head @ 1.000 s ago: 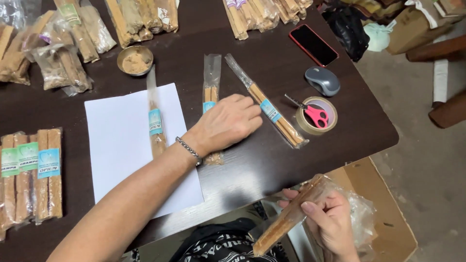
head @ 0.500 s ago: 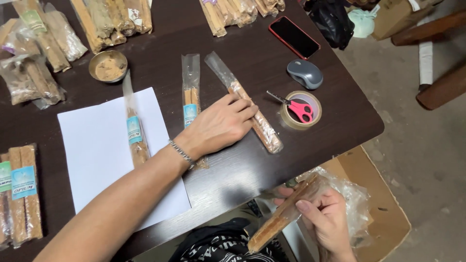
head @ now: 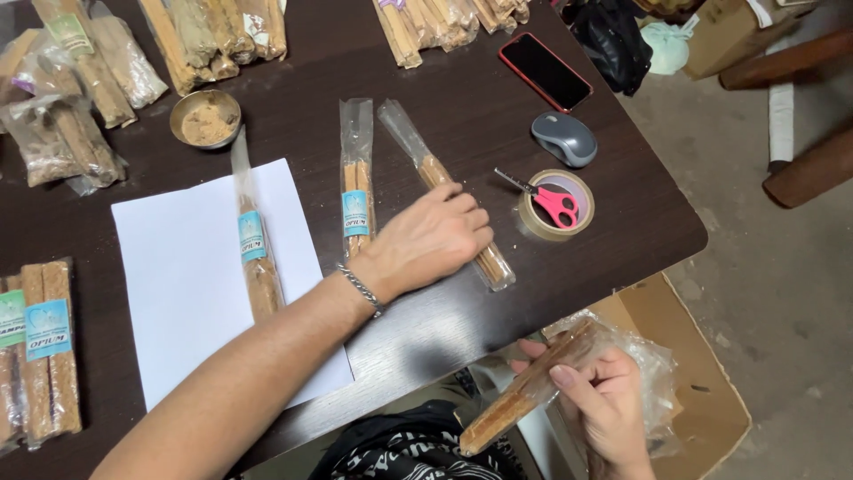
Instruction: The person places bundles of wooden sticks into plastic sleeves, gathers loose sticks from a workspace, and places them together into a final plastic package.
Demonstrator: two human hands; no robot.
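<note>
Cellophane packet (head: 462, 218) under left hand (head: 435, 238), near table edge (head: 622, 293).

Clear blue-labelled stick packets (head: 355, 182), dark phone screen (head: 545, 71)

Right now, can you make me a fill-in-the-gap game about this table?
1. The left hand rests on a clear packet of sticks on the dark ____.
2. The pink-handled scissors lie on a roll of ____.
3. The right hand holds a brown bundle of sticks in clear ____.
4. Beside the phone sits a grey computer ____.

Missing words: table, tape, plastic, mouse
</note>
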